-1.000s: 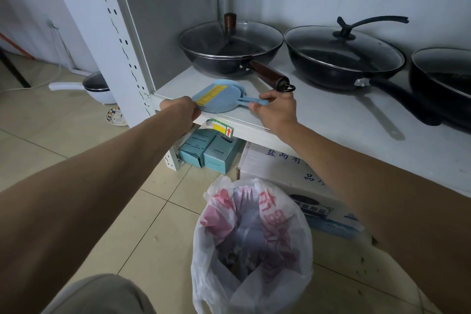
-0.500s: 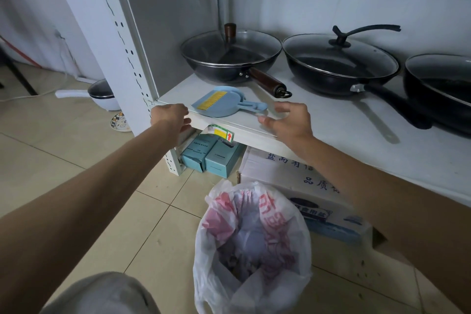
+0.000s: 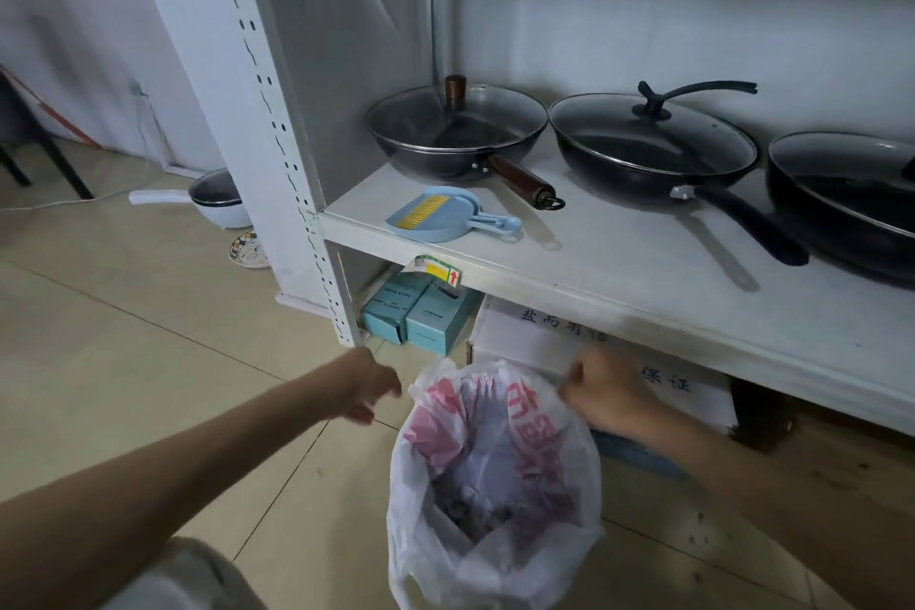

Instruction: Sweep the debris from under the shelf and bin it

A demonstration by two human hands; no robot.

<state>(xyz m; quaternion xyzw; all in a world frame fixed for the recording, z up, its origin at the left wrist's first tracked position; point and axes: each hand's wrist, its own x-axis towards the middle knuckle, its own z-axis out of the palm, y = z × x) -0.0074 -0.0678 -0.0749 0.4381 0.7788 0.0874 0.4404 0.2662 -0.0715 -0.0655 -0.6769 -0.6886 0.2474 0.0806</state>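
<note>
Dustpan (image 3: 440,213) parked on shelf (image 3: 619,272); bag (image 3: 495,485) flanked for gathering, I'd guess: left hand (image 3: 369,386) loose, empty; right hand (image 3: 601,391) blurred, grip unclear.

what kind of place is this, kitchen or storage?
Likely a storeroom or utility corner rather than a working kitchen: slotted white metal shelving holding a row of lidded pans, a cardboard box stored beneath it, and a bag-lined bin on tiled floor. No stove or sink is in view.
</note>
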